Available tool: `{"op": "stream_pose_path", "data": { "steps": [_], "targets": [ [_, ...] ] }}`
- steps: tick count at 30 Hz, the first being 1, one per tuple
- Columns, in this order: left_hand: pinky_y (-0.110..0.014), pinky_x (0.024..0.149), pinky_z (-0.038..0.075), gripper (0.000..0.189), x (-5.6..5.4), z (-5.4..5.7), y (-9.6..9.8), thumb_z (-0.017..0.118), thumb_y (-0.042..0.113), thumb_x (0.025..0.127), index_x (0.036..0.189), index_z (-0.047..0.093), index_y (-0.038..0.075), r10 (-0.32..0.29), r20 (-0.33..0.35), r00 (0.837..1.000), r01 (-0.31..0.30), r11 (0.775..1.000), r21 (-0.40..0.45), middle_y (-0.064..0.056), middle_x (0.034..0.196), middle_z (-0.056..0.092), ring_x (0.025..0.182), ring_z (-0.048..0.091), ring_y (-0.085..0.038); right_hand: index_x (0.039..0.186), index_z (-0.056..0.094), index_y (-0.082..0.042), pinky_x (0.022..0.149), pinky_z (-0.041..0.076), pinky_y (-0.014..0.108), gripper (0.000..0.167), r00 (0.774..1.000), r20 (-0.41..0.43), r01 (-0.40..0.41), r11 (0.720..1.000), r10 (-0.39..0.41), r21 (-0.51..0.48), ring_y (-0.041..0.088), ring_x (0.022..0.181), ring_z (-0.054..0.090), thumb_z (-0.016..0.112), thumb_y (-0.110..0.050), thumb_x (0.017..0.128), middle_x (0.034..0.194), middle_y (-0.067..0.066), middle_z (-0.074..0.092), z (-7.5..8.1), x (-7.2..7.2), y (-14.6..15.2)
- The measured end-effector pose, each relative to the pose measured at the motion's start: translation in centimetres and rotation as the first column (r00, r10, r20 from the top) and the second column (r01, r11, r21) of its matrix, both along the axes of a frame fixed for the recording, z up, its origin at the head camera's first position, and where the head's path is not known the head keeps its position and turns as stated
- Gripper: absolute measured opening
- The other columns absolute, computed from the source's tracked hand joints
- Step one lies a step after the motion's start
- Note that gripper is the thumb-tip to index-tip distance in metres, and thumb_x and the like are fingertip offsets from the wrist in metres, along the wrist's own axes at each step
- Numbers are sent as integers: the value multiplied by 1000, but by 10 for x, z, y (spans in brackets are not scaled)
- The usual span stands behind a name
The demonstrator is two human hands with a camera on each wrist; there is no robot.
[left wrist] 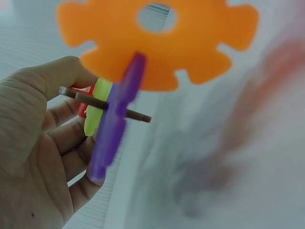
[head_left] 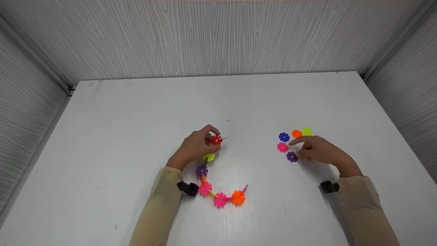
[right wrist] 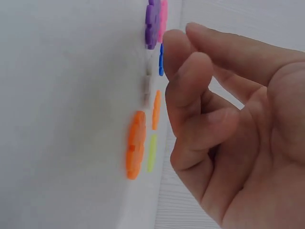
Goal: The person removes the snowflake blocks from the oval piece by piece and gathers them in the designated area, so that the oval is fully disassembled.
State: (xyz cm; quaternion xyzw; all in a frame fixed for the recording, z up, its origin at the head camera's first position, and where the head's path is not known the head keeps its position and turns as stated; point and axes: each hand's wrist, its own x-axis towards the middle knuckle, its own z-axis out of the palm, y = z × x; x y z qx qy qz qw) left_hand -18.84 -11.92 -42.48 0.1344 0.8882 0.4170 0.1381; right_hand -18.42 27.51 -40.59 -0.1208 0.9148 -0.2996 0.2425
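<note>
In the head view my left hand [head_left: 196, 145] pinches a red notched plastic disc [head_left: 216, 139] between thumb and fingers. A clear disc [head_left: 224, 137] is joined to its right side. From the red disc a chain of slotted snowflake discs [head_left: 201, 171] curves down toward me, in yellow-green, brown, purple, orange and pink. The left wrist view shows a purple disc [left wrist: 110, 129] crossed by a brown one [left wrist: 138, 116], with an orange disc [left wrist: 157, 57] close to the camera. My right hand [head_left: 319, 149] hovers by the loose discs, fingers loosely bent, holding nothing.
Around the right fingertips lie loose discs: blue [head_left: 284, 137], pink [head_left: 282, 147], purple [head_left: 292, 156], orange [head_left: 296, 133] and yellow-green [head_left: 307, 132]. Another orange disc [right wrist: 136, 145] lies under the right hand. The white table [head_left: 146, 112] meets a wood-grain panel [head_left: 218, 37] at the back.
</note>
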Motion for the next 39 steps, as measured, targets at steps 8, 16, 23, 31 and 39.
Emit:
{"op": "stream_pose_path", "data": {
  "steps": [8, 16, 23, 31, 39],
  "targets": [
    [-31, 79, 52, 38, 1, 0, 3, 68, 24, 86, 121, 53, 25, -1, 23, 1000, 1, 1000, -8, -5, 105, 64, 90, 57, -20, 131, 56, -9, 74, 49, 31, 36, 995, -89, 26, 995, -34, -94, 20, 83, 60, 57, -18, 96, 100, 12, 65, 2, 1, -14],
    [-28, 72, 48, 34, 3, 0, 6, 67, 26, 89, 121, 59, 29, 3, -46, 999, -5, 999, -35, -3, 99, 63, 85, 53, -18, 125, 60, -8, 71, 47, 22, 34, 977, -205, 24, 986, -58, -165, 19, 86, 56, 59, -26, 96, 104, 11, 64, -2, -5, -47],
    [-29, 69, 44, 35, 5, 2, 12, 68, 27, 88, 123, 62, 29, 12, -102, 995, -18, 998, -62, -2, 96, 65, 80, 52, -18, 126, 60, -10, 69, 50, 26, 37, 976, -208, 18, 972, -68, -235, 23, 80, 63, 62, -27, 94, 105, 13, 66, -3, -7, -84],
    [-30, 72, 48, 40, 5, 3, 16, 72, 29, 86, 125, 62, 27, 43, -88, 995, -49, 996, -71, -1, 96, 66, 81, 54, -18, 133, 54, -13, 75, 53, 29, 42, 979, -196, -5, 966, -47, -257, 21, 83, 64, 63, -24, 94, 106, 9, 67, -2, -8, -121],
    [-29, 72, 50, 35, 3, 2, 16, 73, 30, 85, 117, 59, 25, 65, -50, 997, -67, 996, -53, 0, 98, 70, 79, 57, -16, 136, 51, -15, 79, 54, 31, 46, 983, -181, -36, 969, -9, -244, 19, 85, 62, 64, -23, 93, 108, 7, 67, 2, -8, -138]
  ]
}}
